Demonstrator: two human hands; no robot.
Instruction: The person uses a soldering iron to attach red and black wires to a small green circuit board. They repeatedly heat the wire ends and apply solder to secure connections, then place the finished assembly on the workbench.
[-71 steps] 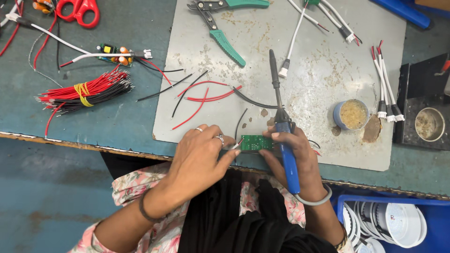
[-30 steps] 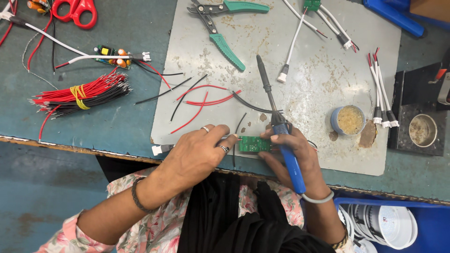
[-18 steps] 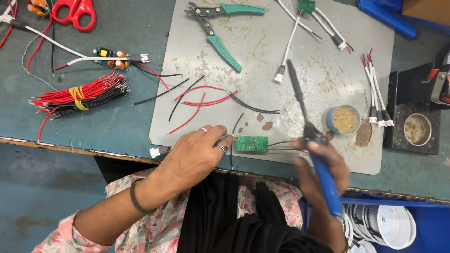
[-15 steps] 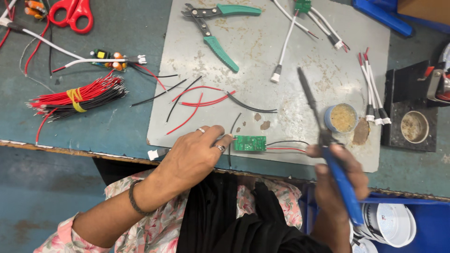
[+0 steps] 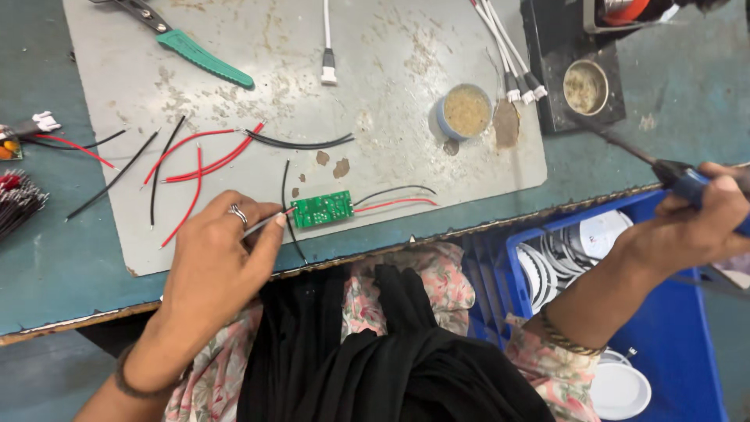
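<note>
Resting left hand [image 5: 219,258] beside board [image 5: 321,209], right hand [image 5: 699,219] apparently gripping iron [image 5: 625,148]

A worn teal bench [image 5: 47,258] is filling the view, its front edge chipping. A stained grey mat [image 5: 406,47] is lying on it under even, soft light.

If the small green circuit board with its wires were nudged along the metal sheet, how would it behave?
The small green circuit board looks thin and flat, so it is probably light and would slide rather than tip. Its red and black wires curve loosely, so they would likely trail floppily. The left hand touches its edge, probably steadying it.
</note>
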